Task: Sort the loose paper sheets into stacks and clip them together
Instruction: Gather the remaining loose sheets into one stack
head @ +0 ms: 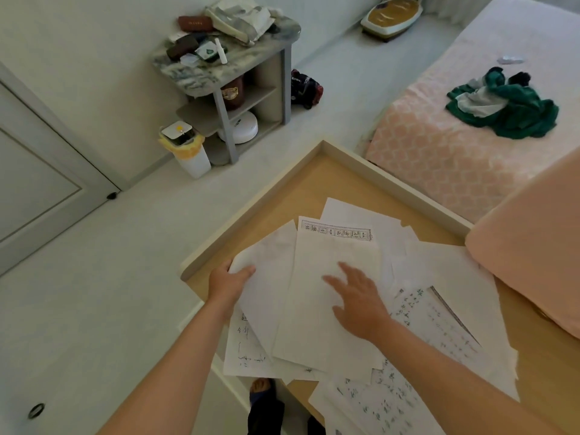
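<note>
Head view of the sorting task at an early stage. The loose sheets (445,268) lay fanned and overlapping across the near half of the worktop (314,189), skewed at differing angles, some overhanging its near edge; no squared stack was visible anywhere on it. The left hand (230,282) gripped the outer sheet (266,271) at its left margin, thumb on top and the other fingers hidden beneath the paper. The right hand (361,306) rested flat on the blank sheet (314,334) at the middle of the pile, its fingers (346,271) straight and spread wide, holding nothing. A printed sheet (337,230) with a gridded header showed from under the blank one on the far side, and written sheets (439,324) lay to the right and toward the viewer, partly under the right forearm. No clip could be seen on the worktop or in either hand; one may have been hidden under the paper or out of frame. Judged from this layout, the work stood at gathering and first inspection: nothing had been grouped, aligned or fastened. Left to do, apparently, were separating the sheets by kind, squaring each group into a stack, and clipping every stack. A pink cushion (533,246) overlapped the worktop's right side, close to the outermost sheets.
</note>
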A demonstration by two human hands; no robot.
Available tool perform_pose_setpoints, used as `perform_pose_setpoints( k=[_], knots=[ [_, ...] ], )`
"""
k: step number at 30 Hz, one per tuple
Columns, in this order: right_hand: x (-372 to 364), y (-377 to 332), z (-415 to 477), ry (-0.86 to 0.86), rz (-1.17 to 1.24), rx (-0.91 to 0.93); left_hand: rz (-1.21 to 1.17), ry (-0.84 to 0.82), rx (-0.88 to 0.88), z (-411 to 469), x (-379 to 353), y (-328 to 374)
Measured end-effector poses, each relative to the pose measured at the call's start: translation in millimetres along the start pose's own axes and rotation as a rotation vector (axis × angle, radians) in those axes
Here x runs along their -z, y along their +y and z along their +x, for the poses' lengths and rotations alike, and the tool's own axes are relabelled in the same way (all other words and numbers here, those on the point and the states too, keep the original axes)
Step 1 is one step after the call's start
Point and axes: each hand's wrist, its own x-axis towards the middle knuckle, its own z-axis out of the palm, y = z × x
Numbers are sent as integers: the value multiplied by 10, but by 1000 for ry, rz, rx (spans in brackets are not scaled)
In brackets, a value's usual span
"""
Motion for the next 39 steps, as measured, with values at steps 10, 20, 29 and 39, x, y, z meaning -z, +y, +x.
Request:
perform_pose_setpoints(
  k=[10,20,29,39],
  knots=[
    [70,-302,167,-94,15,-119,-267,-149,-287,-406,395,715],
    [867,-613,183,-176,1273,12,-457,-760,-157,-746,286,1304],
    [779,-431,-118,-241,1445,-47,-465,-784,-59,-708,121,1365],
    [420,156,-209,400,1033,-757,523,-114,3,-346,28,-39]
  ],
)
